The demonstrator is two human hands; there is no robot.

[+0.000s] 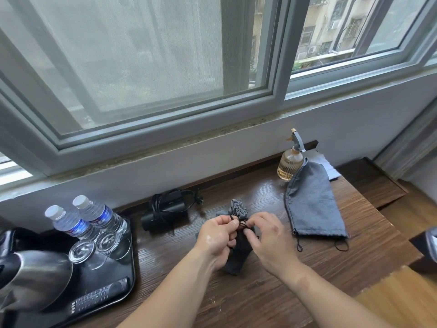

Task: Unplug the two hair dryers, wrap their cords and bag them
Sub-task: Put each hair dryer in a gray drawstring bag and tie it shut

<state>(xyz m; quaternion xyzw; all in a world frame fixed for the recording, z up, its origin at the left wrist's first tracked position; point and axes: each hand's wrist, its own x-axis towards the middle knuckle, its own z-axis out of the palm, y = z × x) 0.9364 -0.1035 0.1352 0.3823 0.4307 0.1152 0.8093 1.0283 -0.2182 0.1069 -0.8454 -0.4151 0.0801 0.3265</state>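
Observation:
A grey drawstring bag (pixel 237 253) lies in the middle of the wooden table (pixel 260 299), its mouth gathered tight at the far end. My left hand (pixel 216 235) and my right hand (pixel 264 233) both pinch the bag's black drawstring (pixel 243 225) just below the gathered mouth. Whatever is in this bag is hidden. A black hair dryer (pixel 165 213) with its cord wrapped around it lies by the wall, left of the bag. A second grey drawstring bag (pixel 312 204) lies flat and limp to the right.
A black tray (pixel 128 275) at the left holds two water bottles (pixel 85 218), upturned glasses, a kettle (pixel 30 275) and a remote. A glass spray bottle (pixel 290 162) stands by the wall at the right. The table's right edge drops to a lower wooden ledge.

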